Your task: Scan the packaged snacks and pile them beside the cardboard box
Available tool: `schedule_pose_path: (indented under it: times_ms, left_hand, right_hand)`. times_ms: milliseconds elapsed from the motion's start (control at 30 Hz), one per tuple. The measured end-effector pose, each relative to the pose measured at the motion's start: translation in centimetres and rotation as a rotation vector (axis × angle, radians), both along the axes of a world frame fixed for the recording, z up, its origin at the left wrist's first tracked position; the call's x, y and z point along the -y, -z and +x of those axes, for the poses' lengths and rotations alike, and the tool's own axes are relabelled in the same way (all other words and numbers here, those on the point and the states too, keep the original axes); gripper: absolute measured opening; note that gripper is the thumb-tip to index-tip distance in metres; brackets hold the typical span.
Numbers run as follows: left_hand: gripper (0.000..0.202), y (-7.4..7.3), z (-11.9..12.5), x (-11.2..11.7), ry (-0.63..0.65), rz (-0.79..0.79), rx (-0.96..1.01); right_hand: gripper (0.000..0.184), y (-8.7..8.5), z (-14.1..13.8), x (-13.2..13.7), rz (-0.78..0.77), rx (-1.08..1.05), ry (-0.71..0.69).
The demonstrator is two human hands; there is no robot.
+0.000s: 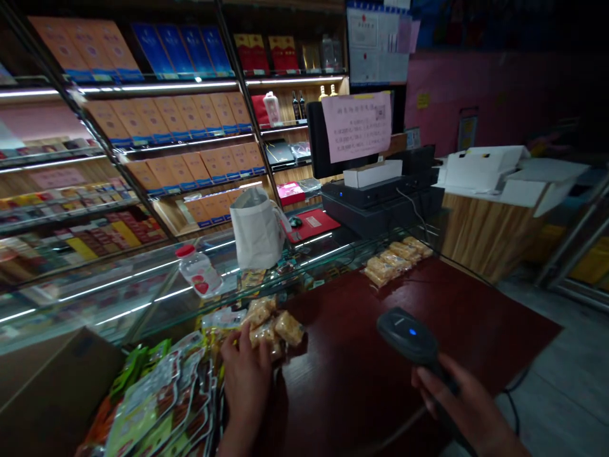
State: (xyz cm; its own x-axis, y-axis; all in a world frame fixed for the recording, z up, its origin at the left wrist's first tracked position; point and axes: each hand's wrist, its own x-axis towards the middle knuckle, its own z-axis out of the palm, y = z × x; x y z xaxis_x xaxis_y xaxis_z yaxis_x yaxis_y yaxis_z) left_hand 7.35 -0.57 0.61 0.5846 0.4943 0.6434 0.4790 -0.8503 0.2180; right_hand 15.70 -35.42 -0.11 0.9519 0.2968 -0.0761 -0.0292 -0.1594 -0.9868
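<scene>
Hands: left hand (pixel 245 381) fingers against wrapped crisp snacks (pixel 269 329), grip unclear; right hand (pixel 464 406) closed around a handheld barcode scanner (pixel 406 334).
Beyond hands: more wrapped snacks (pixel 392 261) on a dark red counter (pixel 476 304).

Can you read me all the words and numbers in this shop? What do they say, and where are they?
I can't read any of them for sure.
Pink paper notice: printed characters, too blurred to read.
Papers on the wall: too small to read.
Boxes on the shelves: labels too small to read.
Snack packets: print too blurred to read.
Black barcode scanner: tiny mark, too blurred to read.
</scene>
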Motion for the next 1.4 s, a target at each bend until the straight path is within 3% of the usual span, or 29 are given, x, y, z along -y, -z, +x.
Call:
schedule_pose_path:
  times_ms: [100, 233, 367, 467, 633, 800, 933, 1100, 1233, 1300, 1400]
  left_hand:
    - [0.039, -0.1, 0.5, 0.9, 0.149, 0.102, -0.044]
    - [0.043, -0.7, 2.3, 1.8, 0.350, 0.176, -0.280]
    - [0.062, -1.7, 3.6, 1.3, 0.404, 0.162, -0.462]
    - [0.060, -2.0, 4.1, 0.6, 0.429, 0.146, -0.529]
    - [0.046, -2.1, 4.5, 0.5, 0.447, 0.141, -0.526]
    - [0.040, -3.7, 2.6, 0.4, 0.442, 0.153, -0.400]
    - [0.041, -4.7, -0.2, -2.2, 0.338, 0.122, -0.262]
    - [0.041, -3.6, -2.1, -5.2, 0.193, 0.046, -0.309]
    - [0.059, -3.1, -1.7, -3.4, 0.187, 0.093, -0.085]
    - [0.061, -2.8, -0.2, -1.3, 0.312, 0.059, 0.012]
    - [0.047, -1.4, 4.0, 2.5, 0.587, -0.097, -0.004]
  right_hand:
    - [0.044, 0.7, 0.5, 0.4, -0.011, -0.049, -0.033]
    - [0.046, 0.7, 0.6, 0.2, -0.002, -0.061, -0.028]
    - [0.042, 0.8, 0.1, 0.1, 0.015, -0.051, -0.080]
    - [0.038, 0.9, -0.5, 0.3, 0.002, -0.053, -0.084]
    - [0.039, 0.4, -1.4, 0.4, 0.040, -0.065, -0.050]
    - [0.042, -0.5, -1.8, 0.5, 0.072, -0.088, -0.032]
    - [0.043, -0.6, -1.7, 0.4, 0.062, -0.099, -0.031]
    - [0.042, -0.4, -1.5, 0.0, 0.057, -0.070, -0.062]
    - [0.041, 0.0, -1.4, -0.3, 0.070, -0.039, -0.070]
    - [0.044, 0.1, -1.3, -0.3, 0.079, -0.008, -0.025]
    - [0.048, 0.1, -0.9, 0.0, 0.067, 0.034, 0.054]
